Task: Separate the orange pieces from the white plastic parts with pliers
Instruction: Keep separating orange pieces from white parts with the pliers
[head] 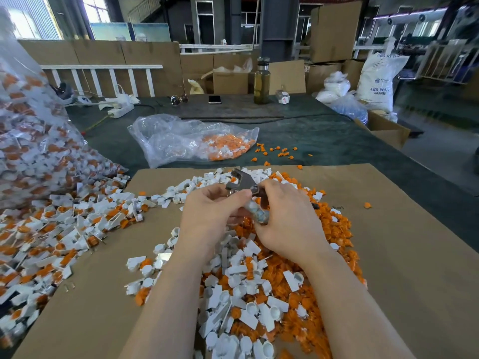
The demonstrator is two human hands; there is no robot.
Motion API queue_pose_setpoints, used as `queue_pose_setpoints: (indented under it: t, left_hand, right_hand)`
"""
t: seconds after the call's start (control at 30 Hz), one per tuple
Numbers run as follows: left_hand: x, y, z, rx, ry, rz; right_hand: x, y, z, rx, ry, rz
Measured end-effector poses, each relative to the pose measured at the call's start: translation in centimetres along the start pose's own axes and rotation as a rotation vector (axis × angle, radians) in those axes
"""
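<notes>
From the head camera, both hands meet above a heap of loose plastic on a sheet of brown cardboard. The right hand is wrapped around the handles of the pliers, whose metal head points up and away from the person, probably so the jaws stay in sight. The left hand curls in against the tool just below the head, fingers bent as if pinching something small to the jaws; whether it holds a part cannot be told, since the fingers cover that spot. The separated orange pieces lie banked to the right of the hands and the white plastic parts gather nearer the person, which suggests each is dropped to its own side. Unseparated parts spill from a big clear bag at the left, handy for that hand. A second bag lies further back on the dark table, with a bottle and a phone behind it. The lower handles are hidden in the right palm, and the left bag is cut off by the edge.
</notes>
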State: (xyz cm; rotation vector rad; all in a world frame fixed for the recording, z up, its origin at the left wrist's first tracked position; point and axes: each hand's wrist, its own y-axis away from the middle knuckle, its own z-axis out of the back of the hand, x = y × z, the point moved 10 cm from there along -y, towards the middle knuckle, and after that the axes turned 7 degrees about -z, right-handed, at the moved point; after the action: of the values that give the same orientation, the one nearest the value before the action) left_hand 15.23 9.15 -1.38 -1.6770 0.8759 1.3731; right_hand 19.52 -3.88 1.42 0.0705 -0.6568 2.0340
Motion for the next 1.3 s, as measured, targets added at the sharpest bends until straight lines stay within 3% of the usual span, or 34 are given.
queue_pose_setpoints:
  t: [0.17, 0.27, 0.5, 0.67, 1.1, 1.3]
  left_hand:
    - [0.4, -0.3, 2.7, -0.192, 0.088, 0.005]
    - [-0.4, -0.4, 2.1, -0.097, 0.010, -0.059]
    - [0.4, -1.0, 0.9, 0.094, -0.838, -0.125]
    - [1.3, -0.8, -0.2, 0.205, -1.167, -0.126]
    - [2.0, -0.9, -0.9, 0.269, -1.090, -0.091]
    - [1.2, -0.9, 0.7, 0.083, -0.566, -0.048]
  right_hand:
    - [-1.1, 0.5, -1.4, 0.108, 0.092, -0.054]
    - [-1.2, 0.4, -1.0, 0.054, 0.046, -0.081]
    - [-3.1, 0.2, 0.0, -0.060, -0.038, -0.197]
    - [-3.6, -0.1, -0.9, -0.027, -0.157, -0.260]
    - [-4.0, 0.0, -2.2, 0.082, -0.323, -0.344]
    - [-3.6, 0.3, -2.1, 0.110, -0.607, -0.378]
